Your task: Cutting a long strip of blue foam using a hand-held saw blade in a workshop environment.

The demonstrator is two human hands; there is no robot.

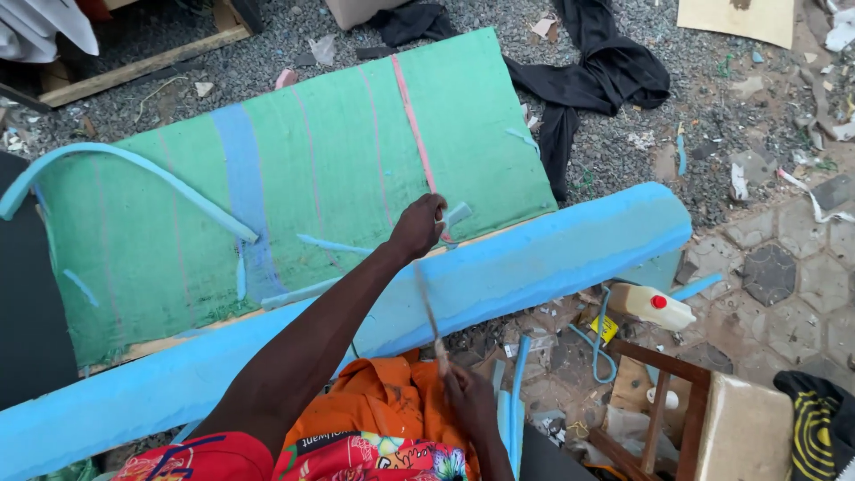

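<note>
Open: I saw bare green foam sheet (338, 151) near its far edge.
Blocked: long blue foam roll (552, 258) barred its near edge.

long thin tool (429, 307) blurred, kind unclear; blue foam roll (499, 276) cut off at left edge; wooden stool (712, 423) cut off at bottom.

Soft, even daylight fills the scene, bright without harshness; nothing is blown out. Shadows are faint and diffuse, the deepest lying under the long blue foam roll (499, 276) along its near edge. The green foam sheet (321, 169) shows flat, saturated colour with no glare. The thin blade (430, 313) is smeared by motion blur, so its shape is hard to read, and the right hand (469, 398) looks slightly soft. Gravel at the far side stays sharp. The picture's corners bend mildly, as with a wide lens.
</note>
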